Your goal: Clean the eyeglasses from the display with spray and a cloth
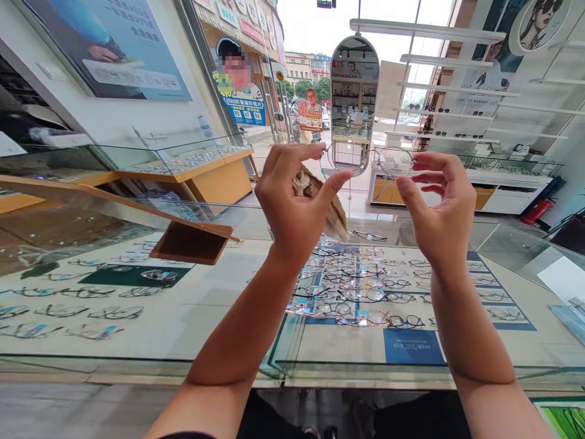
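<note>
A pair of thin-rimmed eyeglasses is held up in front of me, level with the standing mirror. My left hand is closed at its left side, the index finger touching the frame's edge. A crumpled cream cloth is tucked in that same palm and hangs below the thumb. At the opposite side, my right hand pinches the frame's edge between thumb and fingers. The clear lenses and fine rims are hard to make out against the bright background. Below both hands, rows of eyeglasses lie in a glass display case.
An oval mirror stands beyond the counter. To the left, a wooden-framed mirror leans over more frames. A blue card lies inside the case near its front edge. White shelves and a red fire extinguisher are at right.
</note>
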Demonstrator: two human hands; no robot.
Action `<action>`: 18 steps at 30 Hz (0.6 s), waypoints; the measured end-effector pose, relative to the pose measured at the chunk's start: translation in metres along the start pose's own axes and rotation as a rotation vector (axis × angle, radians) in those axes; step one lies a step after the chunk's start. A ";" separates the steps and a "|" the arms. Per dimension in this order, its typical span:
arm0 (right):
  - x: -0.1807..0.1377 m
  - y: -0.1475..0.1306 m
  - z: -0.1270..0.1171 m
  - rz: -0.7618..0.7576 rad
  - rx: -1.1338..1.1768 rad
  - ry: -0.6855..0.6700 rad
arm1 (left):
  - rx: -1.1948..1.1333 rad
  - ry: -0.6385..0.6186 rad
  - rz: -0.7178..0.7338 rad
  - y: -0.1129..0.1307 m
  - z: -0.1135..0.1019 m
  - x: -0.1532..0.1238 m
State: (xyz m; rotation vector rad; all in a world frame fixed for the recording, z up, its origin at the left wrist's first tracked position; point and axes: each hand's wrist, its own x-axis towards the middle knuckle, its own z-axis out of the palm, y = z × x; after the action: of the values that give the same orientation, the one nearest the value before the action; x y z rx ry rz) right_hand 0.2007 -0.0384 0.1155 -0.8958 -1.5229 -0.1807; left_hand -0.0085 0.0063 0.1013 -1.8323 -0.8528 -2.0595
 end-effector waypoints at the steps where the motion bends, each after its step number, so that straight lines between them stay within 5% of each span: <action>1: -0.001 -0.001 0.001 -0.005 0.005 0.023 | 0.012 0.008 0.008 0.000 0.000 0.001; 18: -0.001 0.008 0.004 -0.009 -0.024 -0.047 | 0.102 0.074 0.101 0.004 -0.001 0.001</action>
State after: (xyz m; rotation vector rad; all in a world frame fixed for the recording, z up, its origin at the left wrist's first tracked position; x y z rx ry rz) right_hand 0.2027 -0.0305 0.1108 -0.9178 -1.5711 -0.1862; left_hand -0.0071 0.0030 0.1031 -1.6990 -0.8127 -1.9718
